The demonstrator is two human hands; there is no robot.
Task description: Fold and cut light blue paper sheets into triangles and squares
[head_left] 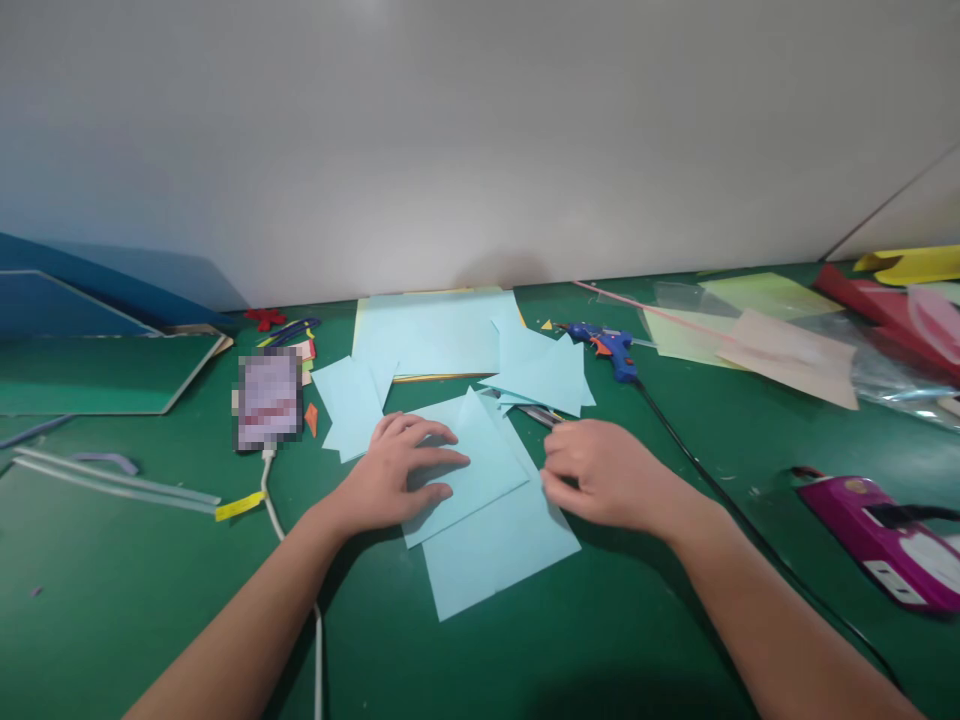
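Observation:
A light blue paper square [484,455] lies tilted on top of another light blue sheet [502,545] on the green table [525,650]. My left hand [401,470] rests flat on the left part of the top square, fingers spread. My right hand [600,472] is at the square's right edge with its fingers curled and pinched on the paper's edge. More light blue squares [544,372] and a larger blue sheet [431,335] lie just behind.
A blue glue gun [611,348] with a black cord lies behind my right hand. A magenta device [881,535] sits at right, coloured sheets [780,345] at far right. A phone [268,398] with a white cable and a green board [97,375] are at left.

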